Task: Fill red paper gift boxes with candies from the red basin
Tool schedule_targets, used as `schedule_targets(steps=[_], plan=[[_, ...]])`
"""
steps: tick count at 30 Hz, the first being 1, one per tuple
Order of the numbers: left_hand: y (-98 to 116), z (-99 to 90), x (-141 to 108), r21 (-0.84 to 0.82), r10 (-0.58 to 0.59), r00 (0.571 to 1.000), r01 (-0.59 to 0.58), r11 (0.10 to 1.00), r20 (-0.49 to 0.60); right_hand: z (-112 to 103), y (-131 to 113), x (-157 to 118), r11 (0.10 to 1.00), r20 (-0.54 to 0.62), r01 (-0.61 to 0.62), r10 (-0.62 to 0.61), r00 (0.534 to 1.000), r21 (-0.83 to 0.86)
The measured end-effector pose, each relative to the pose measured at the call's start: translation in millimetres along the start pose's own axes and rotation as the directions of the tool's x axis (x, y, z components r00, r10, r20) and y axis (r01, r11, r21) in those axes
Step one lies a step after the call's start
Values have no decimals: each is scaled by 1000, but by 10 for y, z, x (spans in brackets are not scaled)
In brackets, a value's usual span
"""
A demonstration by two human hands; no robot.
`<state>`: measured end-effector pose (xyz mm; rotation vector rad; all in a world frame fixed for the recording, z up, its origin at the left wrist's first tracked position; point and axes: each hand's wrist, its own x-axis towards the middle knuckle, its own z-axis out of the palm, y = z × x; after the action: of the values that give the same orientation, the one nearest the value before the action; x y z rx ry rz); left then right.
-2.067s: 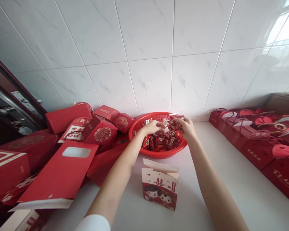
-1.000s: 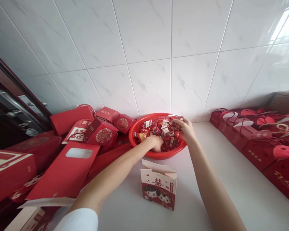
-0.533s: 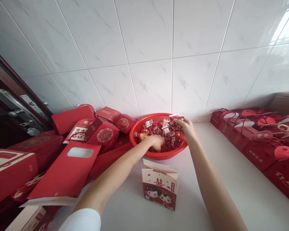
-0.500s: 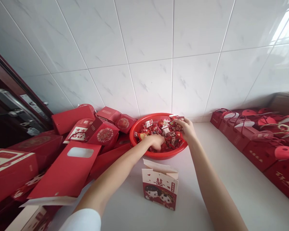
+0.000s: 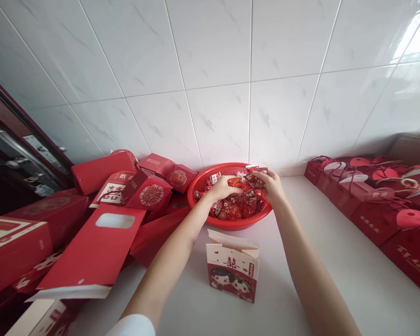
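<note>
A red plastic basket point(image 5: 194, 211) full of wrapped candies point(image 5: 231, 210) stands against the tiled wall. My left hand point(image 5: 222, 188) is over the middle of the heap, thumb and fingers closed around a red-wrapped candy point(image 5: 236, 183). At the basket's right rim, my right hand point(image 5: 275, 188) pinches several dark red candy packets point(image 5: 256, 176); their exact number is hidden. In front of the basket an upright paper gift box point(image 5: 232, 270), white and red with two cartoon figures, has its top flaps open.
Red gift boxes point(image 5: 150, 195) and a flat red carton point(image 5: 91, 254) lie piled on the left. Along the right side stand rows of red gift bags point(image 5: 367, 210) with cord handles. A dark door with a metal handle point(image 5: 7, 149) is at the far left.
My left hand has risen from deep among the candies and moved back toward the wall, now with a red candy between its fingers. My right hand keeps its packets at almost the same spot.
</note>
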<state>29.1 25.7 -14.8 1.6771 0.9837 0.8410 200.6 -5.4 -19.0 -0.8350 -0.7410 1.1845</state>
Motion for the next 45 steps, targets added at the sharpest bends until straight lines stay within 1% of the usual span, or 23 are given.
schedule_targets(steps=[3, 5, 7, 16, 22, 24, 28, 32, 35, 39, 42, 45], plan=[[68, 17, -34, -97, -100, 995, 97, 990, -27, -8, 5, 2, 1000, 9, -1, 1, 1000, 2], [95, 17, -47, -120, -132, 989, 124, 985, -60, -9, 5, 1, 1000, 15, -3, 3, 1000, 5], [96, 10, -45, -119, -138, 986, 127, 985, -92, -6, 1, -2, 1000, 16, -7, 7, 1000, 5], [13, -4, 10, -99, -89, 983, 73, 992, -162, -26, 2, 4, 999, 80, -31, 34, 996, -38], [16, -8, -10, -120, -90, 979, 69, 990, -181, -47, -4, 11, 998, 104, -33, 39, 994, -62], [14, -16, -12, -116, -63, 980, 42, 992, -186, -46, -8, 7, 997, 117, -29, 37, 992, -67], [6, -36, -2, -115, -11, 987, -8, 993, -162, -39, -19, -3, 998, 139, -32, 38, 989, -46], [29, -36, 0, -135, 49, 982, -75, 988, -180, -38, -36, -17, 999, 190, -43, 46, 981, -20], [101, 5, -34, -171, 77, 981, -107, 979, -177, -23, -52, -53, 1000, 219, -31, 29, 975, 5], [279, 84, -149, -228, 10, 991, -40, 973, -131, 59, -109, -164, 999, 194, 36, -41, 980, 26], [446, 88, -297, -283, -18, 994, -12, 959, -104, 152, -217, -319, 991, 206, 130, -130, 970, 14], [592, 37, -494, -356, 16, 999, -31, 934, -45, 242, -379, -530, 980, 227, 197, -183, 956, -38]])
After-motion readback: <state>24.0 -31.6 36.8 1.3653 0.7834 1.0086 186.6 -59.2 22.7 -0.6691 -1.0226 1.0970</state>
